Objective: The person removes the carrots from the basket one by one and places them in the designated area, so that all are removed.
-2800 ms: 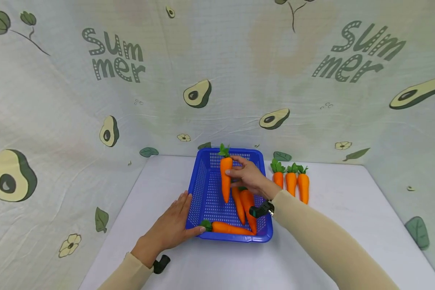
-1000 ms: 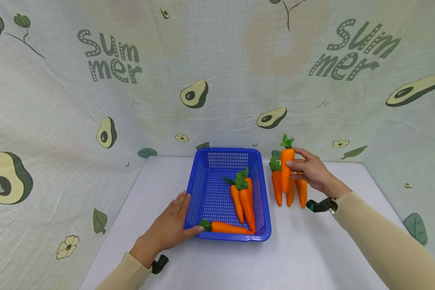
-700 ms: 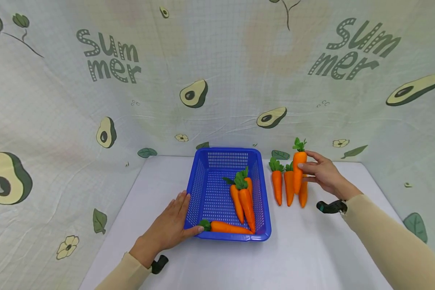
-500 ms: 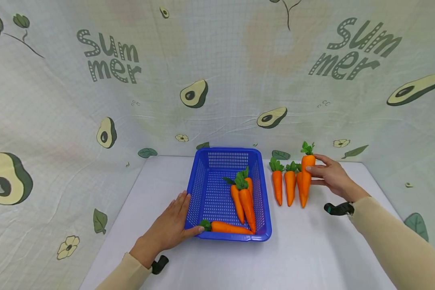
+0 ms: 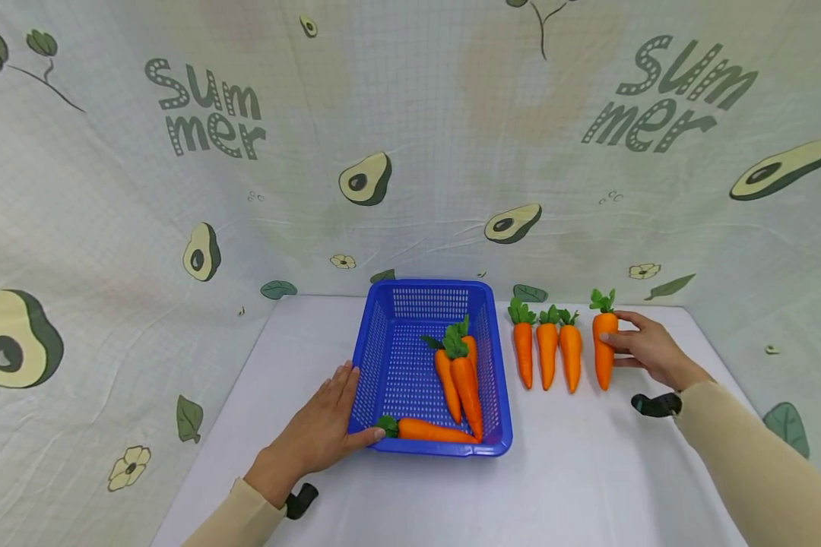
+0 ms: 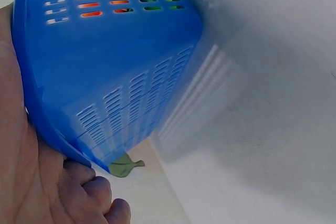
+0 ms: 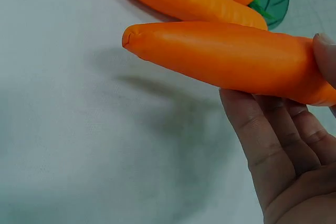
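My right hand (image 5: 651, 351) pinches an orange carrot (image 5: 605, 353) with green leaves, thumb on one side and fingers on the other. In the right wrist view this carrot (image 7: 226, 56) hangs over the white table, its shadow below it. Three more carrots (image 5: 548, 357) lie side by side just left of it, leaves toward the back. My left hand (image 5: 318, 422) rests flat along the left rim of a blue basket (image 5: 434, 449), thumb over the front corner. Inside the basket several carrots lie at the right, with one carrot (image 5: 434, 431) crosswise along the front wall.
The white table (image 5: 561, 479) ends at the back against a hanging cloth (image 5: 438, 121) printed with avocados and lettering. The cloth also closes off the left and right sides. The left wrist view shows the slotted outer wall of the basket (image 6: 115, 51).
My right hand took a carrot from over the basket to the right, past the three on the table, and has lowered it beyond the rightmost one. The left hand stays on the basket.
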Motion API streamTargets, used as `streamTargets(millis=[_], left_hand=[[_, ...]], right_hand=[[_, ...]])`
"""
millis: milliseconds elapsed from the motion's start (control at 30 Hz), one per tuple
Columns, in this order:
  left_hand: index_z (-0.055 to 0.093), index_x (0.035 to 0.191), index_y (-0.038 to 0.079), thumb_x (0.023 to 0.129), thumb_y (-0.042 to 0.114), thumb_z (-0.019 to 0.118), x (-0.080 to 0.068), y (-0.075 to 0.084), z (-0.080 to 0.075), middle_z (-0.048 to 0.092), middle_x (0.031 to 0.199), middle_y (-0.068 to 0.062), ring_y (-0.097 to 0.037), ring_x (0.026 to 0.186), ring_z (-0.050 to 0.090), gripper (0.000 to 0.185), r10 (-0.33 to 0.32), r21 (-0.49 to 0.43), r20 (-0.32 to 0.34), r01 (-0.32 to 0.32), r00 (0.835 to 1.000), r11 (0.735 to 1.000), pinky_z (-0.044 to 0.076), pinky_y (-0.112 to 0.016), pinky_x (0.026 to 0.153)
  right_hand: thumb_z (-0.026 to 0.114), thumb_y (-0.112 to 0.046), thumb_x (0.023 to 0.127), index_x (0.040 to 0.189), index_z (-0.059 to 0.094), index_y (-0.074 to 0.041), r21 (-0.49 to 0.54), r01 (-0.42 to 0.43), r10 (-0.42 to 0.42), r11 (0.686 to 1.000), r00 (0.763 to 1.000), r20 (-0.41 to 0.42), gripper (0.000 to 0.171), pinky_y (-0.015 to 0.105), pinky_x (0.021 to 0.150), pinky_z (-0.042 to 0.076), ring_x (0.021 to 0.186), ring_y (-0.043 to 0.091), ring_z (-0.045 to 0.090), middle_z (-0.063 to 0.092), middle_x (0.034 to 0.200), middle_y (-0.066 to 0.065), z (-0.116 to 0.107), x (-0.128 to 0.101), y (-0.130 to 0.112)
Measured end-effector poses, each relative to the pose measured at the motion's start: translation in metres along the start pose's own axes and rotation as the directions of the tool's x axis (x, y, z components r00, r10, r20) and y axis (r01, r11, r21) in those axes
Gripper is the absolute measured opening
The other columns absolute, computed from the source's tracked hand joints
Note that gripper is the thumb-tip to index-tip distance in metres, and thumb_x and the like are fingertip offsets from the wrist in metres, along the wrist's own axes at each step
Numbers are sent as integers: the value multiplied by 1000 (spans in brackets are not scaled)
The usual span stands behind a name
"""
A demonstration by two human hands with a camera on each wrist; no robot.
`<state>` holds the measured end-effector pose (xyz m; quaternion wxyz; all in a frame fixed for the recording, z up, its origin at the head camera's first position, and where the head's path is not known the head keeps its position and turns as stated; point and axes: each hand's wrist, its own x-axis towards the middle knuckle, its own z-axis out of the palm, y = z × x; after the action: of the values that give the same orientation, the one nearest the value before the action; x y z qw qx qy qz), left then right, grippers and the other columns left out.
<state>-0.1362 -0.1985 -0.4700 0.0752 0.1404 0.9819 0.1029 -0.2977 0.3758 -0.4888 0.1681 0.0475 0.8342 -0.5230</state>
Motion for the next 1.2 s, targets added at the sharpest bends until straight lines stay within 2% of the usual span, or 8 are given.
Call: streamTargets(millis=[333, 733, 967, 1200], left_hand=[[13, 168, 1, 93, 83, 49, 0, 0, -1, 10, 177, -21, -38, 163, 16, 117, 3, -14, -1, -3, 1000, 1000, 22, -54, 131], [12, 169, 2, 95, 80, 52, -1, -1, 2, 8, 177, -20, -37, 164, 16, 115, -3, -26, 6, 3, 1000, 1000, 22, -54, 131], [11, 169, 3, 94, 82, 49, -1, -1, 2, 8, 177, -19, -36, 164, 16, 115, -2, -26, 4, 2, 1000, 1000, 22, -53, 131], [12, 169, 2, 96, 75, 56, -1, 0, 2, 8, 177, -20, -37, 163, 16, 112, -5, -47, -2, 5, 1000, 999, 22, -54, 131]], right_hand=[[65, -37, 106, 167, 7, 4, -64, -60, 62, 996, 998, 21, 94, 49, 96, 62, 113, 28, 67, 38, 157, 38, 3, 8, 19], [65, -35, 106, 163, 18, 8, -89, -103, 103, 991, 995, -7, 85, 42, 88, 65, 100, 24, 69, 48, 146, 37, 13, 10, 23], [66, -36, 105, 162, 22, 8, -117, -118, 115, 986, 993, -27, 84, 37, 86, 65, 99, 26, 67, 48, 144, 36, 17, 13, 22], [69, -37, 104, 162, 25, 8, -121, -113, 107, 986, 993, -50, 85, 33, 84, 65, 100, 27, 66, 49, 144, 35, 21, 17, 25]])
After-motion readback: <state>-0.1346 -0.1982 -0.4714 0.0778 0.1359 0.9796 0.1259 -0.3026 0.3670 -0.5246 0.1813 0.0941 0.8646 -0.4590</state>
